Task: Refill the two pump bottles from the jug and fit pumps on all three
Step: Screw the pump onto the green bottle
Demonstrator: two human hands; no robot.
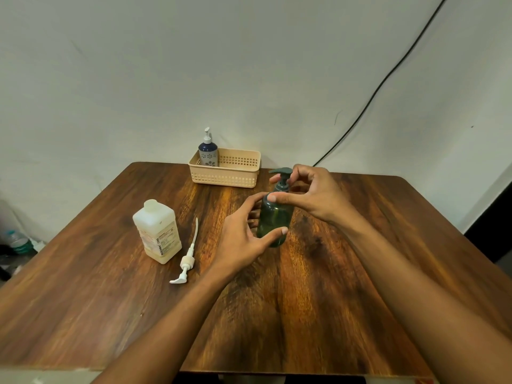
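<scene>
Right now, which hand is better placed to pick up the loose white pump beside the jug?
Left, probably: the left hand is nearer the white pump; the right hand is beyond the green bottle.

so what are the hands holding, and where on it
Both hold the green bottle: left hand grips its body, right hand grips its pump.

Open desk [291,300] lies along the near edge and down your right side. On your left the jug [156,231] and the loose pump [186,261] just beside it stand in the way; the green bottle [274,220] stands mid-desk, the basket [227,180] at the far edge.
</scene>
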